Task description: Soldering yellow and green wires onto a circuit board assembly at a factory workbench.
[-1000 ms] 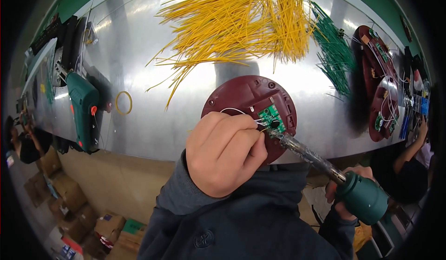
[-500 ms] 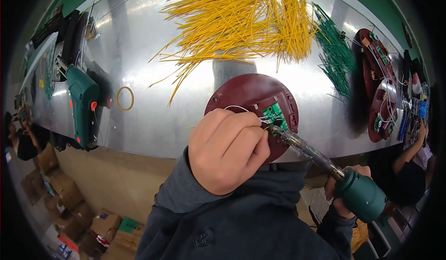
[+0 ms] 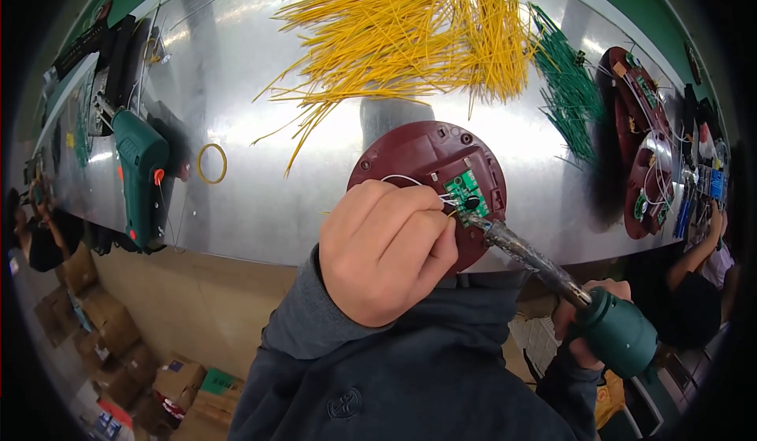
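Note:
A round dark red plastic housing (image 3: 394, 148) lies at the front edge of the metal table, with a small green circuit board (image 3: 459, 186) inside it. My left hand (image 3: 388, 260) is closed over the housing's left part, pinching a thin yellow wire (image 3: 453, 214) whose end shows beside the board. White wires (image 3: 404, 178) run from the board past my fingertips. My right hand (image 3: 587, 323) grips the green handle of a soldering iron (image 3: 536, 263). The iron's tip rests at the board's lower edge, close to my left fingertips; the exact contact point is too small to tell.
Loose yellow wires (image 3: 402, 39) and green wires (image 3: 569, 94) are heaped at the back. A green glue gun (image 3: 140, 174) and yellow ring (image 3: 211, 163) lie left. More red housings (image 3: 643, 181) sit right, near another person's arm (image 3: 694, 256). Cardboard boxes (image 3: 114, 323) stand below left.
The whitish haze above the housing has thinned. The iron's tip has shifted slightly right and down along the board. My left hand keeps its pinch in nearly the same place.

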The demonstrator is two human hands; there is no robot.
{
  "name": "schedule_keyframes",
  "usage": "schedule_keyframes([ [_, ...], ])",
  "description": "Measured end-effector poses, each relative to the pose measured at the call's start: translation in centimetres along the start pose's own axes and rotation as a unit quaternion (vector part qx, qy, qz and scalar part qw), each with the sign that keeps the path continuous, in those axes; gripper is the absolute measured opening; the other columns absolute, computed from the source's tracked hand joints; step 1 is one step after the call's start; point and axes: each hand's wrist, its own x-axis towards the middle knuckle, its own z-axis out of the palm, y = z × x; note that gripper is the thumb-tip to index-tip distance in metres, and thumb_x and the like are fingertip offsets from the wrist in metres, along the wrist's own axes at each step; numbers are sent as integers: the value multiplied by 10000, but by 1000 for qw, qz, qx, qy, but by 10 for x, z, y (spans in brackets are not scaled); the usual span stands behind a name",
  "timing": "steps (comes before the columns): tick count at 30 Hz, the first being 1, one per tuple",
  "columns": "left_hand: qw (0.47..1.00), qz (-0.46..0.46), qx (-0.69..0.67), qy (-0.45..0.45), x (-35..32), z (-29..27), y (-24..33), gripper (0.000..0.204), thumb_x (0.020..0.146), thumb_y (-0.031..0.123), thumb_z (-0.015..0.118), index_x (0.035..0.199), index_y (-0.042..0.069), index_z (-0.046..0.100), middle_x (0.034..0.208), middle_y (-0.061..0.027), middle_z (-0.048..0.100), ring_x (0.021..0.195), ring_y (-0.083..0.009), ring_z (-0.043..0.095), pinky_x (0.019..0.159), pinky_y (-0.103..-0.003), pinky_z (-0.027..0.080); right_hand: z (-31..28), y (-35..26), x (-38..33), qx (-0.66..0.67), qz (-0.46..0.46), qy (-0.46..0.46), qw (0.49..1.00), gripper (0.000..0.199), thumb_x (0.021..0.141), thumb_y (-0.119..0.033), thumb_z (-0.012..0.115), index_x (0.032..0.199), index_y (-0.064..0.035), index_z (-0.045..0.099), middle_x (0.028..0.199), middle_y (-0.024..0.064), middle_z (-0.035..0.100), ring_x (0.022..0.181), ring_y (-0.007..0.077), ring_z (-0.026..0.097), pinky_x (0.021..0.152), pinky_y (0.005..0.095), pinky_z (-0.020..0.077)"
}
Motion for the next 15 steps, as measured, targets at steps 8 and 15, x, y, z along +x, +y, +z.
schedule_keyframes([
  [8, 1000, -3, 4, -11, 0, -2, 1, 234, 590, -37, 723, 782, 8, 596, 835, -97, 612, 667, -250, 569, 597, -333, 477, -4, 16, -5, -42, -22, -38, 998, 398, 651, -373, 681, 783, -59, 473, 539, 47, 510, 448, 165, 475, 452, 268, 338],
  [15, 1000, -2, 5, -8, 0, -1, 0, 235, 590, -36, 725, 782, 7, 597, 838, -97, 615, 665, -250, 569, 595, -330, 477, -3, 26, -3, -47, -125, -49, 990, 615, 811, -583, 653, 928, -40, 390, 495, 61, 510, 385, 110, 440, 385, 219, 304],
])
